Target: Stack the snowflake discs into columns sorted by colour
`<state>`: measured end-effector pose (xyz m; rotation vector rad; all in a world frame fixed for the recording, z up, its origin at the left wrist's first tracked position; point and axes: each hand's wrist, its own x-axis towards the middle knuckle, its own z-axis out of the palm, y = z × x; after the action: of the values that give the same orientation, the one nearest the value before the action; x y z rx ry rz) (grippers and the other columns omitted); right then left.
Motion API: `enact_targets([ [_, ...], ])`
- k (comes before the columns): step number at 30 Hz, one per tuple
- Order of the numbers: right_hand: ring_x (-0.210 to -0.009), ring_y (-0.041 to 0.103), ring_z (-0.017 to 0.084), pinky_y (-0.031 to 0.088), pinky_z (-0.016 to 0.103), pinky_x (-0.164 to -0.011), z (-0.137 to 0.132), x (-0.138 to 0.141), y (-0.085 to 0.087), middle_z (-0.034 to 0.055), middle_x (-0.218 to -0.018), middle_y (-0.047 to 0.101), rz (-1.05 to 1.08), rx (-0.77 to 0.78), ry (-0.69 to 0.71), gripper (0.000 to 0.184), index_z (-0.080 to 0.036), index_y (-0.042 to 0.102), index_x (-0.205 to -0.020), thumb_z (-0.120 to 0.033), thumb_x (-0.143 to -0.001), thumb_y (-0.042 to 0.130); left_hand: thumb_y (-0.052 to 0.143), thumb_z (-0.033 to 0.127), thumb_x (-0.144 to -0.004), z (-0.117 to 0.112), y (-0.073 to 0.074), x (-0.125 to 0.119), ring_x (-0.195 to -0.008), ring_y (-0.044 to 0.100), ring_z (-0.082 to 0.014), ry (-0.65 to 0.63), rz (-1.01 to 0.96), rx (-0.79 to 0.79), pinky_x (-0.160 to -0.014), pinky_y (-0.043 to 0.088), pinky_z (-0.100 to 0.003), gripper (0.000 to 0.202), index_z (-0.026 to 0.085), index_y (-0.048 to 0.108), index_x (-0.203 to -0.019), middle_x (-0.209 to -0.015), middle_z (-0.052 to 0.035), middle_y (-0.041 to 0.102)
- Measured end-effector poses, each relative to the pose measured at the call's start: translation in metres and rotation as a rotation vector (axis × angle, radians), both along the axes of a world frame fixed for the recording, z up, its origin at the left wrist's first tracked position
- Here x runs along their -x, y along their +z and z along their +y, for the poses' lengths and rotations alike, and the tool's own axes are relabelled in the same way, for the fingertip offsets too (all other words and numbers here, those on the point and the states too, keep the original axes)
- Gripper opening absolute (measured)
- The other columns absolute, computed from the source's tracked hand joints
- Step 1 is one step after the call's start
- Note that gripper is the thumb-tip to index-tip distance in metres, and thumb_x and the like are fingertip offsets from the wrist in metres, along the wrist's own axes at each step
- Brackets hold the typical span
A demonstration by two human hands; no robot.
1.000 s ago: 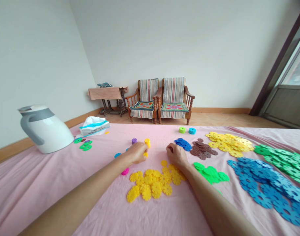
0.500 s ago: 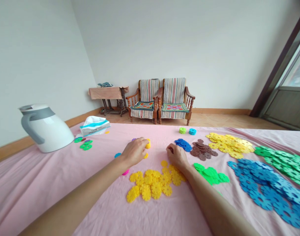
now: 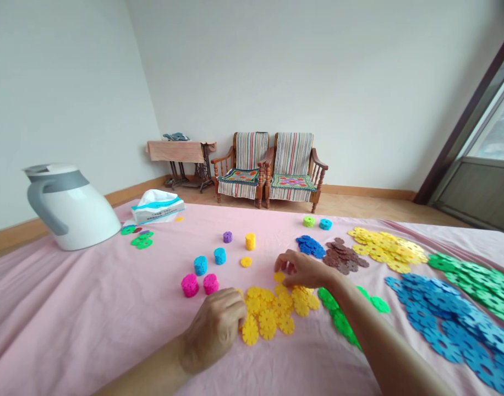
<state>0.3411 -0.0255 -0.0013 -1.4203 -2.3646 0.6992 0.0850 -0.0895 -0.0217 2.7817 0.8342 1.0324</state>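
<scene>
A pile of yellow snowflake discs [image 3: 267, 323] lies in front of me. My left hand [image 3: 217, 322] is closed at the pile's left edge, fingertips against the yellow discs; what they pinch is hidden. At the pile's far side, my right hand [image 3: 303, 269] reaches over with bent, parted fingers, close to a single yellow disc [image 3: 279, 276]. Beyond the hands stands a short yellow stack [image 3: 250, 241], with a lone yellow disc [image 3: 246, 262] lying nearer. Pink stacks [image 3: 190, 285], blue stacks [image 3: 200, 265] and a purple stack [image 3: 228, 237] stand to the left.
On the pink cloth at right lie blue discs [image 3: 445, 319], bright green discs [image 3: 338, 316], brown discs [image 3: 343, 257] and more yellow discs [image 3: 386, 247]. Lime [image 3: 308, 221] and blue [image 3: 325, 224] stacks stand farther back. A white jug [image 3: 81, 212] and tissue pack [image 3: 158, 208] are at left.
My left hand has moved back from the yellow stack to the near pile, uncovering the coloured stacks. My right hand has shifted slightly nearer, its fingers now over the pile's far edge.
</scene>
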Motion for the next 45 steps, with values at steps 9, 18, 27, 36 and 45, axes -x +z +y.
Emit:
enact_targets([
  [9,-0.071,0.052,0.012,0.037,0.022,-0.062,-0.009,0.024,-0.004,0.0045,-0.086,0.058,-0.127,-0.188,-0.034,0.017,-0.016,0.056,-0.083,-0.016,-0.065,0.056,0.036,-0.003,-0.072,0.004,-0.002,0.004,-0.054,0.045,-0.0113,-0.024,-0.028,0.128,-0.05,0.029,-0.022,0.027,0.016,0.046,-0.055,-0.055,0.0,0.049],
  [18,-0.055,0.049,0.01,0.032,0.021,-0.051,-0.007,0.042,-0.009,-0.0014,-0.062,0.056,0.073,-0.144,-0.181,0.01,-0.017,0.054,-0.077,-0.014,-0.071,0.047,0.04,-0.005,-0.065,0.004,-0.003,0.009,-0.054,0.047,-0.0098,-0.028,-0.05,0.252,-0.051,0.028,-0.021,0.023,0.015,0.045,-0.054,-0.056,0.0012,0.05],
  [27,-0.048,0.054,0.012,0.036,0.019,-0.045,0.002,0.046,-0.022,-0.0032,-0.053,0.057,0.319,-0.001,-0.352,0.025,-0.017,0.059,-0.089,-0.02,-0.073,0.04,0.041,-0.006,-0.059,0.005,-0.004,0.011,-0.057,0.048,-0.0103,-0.029,-0.052,0.294,-0.052,0.03,-0.02,0.023,0.015,0.046,-0.054,-0.057,0.0014,0.052],
  [36,-0.059,0.055,0.011,0.039,0.021,-0.055,-0.007,0.045,-0.012,0.0023,-0.074,0.062,0.067,-0.132,-0.212,0.023,-0.016,0.06,-0.089,-0.015,-0.069,0.048,0.042,-0.004,-0.061,0.004,-0.002,0.013,-0.053,0.043,-0.0091,-0.009,-0.002,0.307,-0.049,0.024,-0.021,0.021,0.015,0.042,-0.052,-0.054,0.0024,0.048],
  [45,-0.071,0.055,0.015,0.04,0.027,-0.067,-0.011,0.044,-0.007,0.0058,-0.08,0.058,-0.088,-0.197,-0.178,0.014,-0.015,0.064,-0.082,-0.016,-0.071,0.054,0.042,-0.002,-0.059,0.003,0.009,0.017,-0.051,0.038,-0.0095,0.108,0.171,0.311,-0.049,0.017,-0.025,0.019,0.014,0.039,-0.051,-0.053,0.0014,0.048],
])
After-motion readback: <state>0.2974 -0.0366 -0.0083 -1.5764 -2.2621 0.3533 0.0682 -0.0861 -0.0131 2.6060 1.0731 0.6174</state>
